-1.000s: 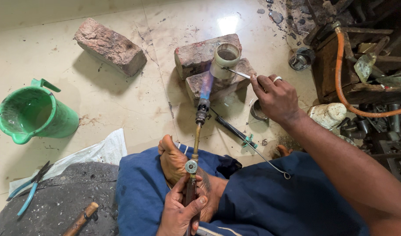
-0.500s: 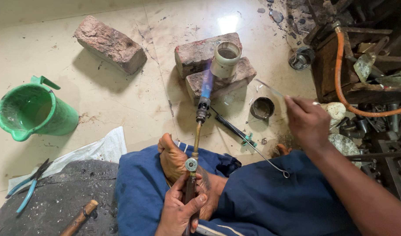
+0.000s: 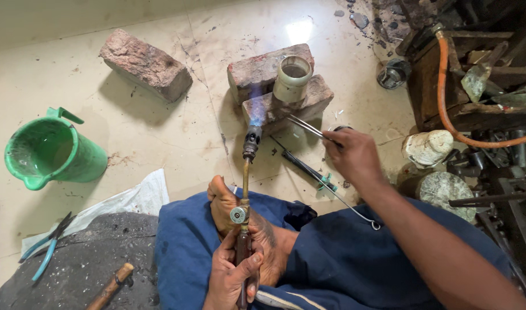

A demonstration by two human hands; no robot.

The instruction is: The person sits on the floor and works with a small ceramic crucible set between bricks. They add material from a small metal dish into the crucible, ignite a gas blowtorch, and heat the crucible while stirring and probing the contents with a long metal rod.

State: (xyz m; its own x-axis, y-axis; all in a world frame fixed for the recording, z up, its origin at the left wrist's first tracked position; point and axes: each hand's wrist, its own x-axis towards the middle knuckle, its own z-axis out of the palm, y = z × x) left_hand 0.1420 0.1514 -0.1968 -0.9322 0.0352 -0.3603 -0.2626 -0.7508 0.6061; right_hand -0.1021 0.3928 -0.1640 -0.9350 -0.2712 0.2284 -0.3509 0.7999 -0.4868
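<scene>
Two hands at work: left [image 3: 235,274] grips a lit torch [image 3: 245,189], right [image 3: 353,156] pinches a rod [image 3: 306,127] toward bricks [image 3: 280,86] ahead.

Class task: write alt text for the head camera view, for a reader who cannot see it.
Seated on a tiled floor, a person's left hand aims a lit gas torch at a metal cylinder resting on bricks, while the right hand holds a thin rod towards it. A green jug stands left.

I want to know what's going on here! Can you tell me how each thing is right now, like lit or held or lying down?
Torch: lit, blue flame, held in left hand.
Thin rod: held in right hand, tip near the bricks.
Metal cylinder: upright on bricks, open top.
Green jug: upright.
Pliers: lying on floor.
Screwdriver: lying on floor.
</scene>
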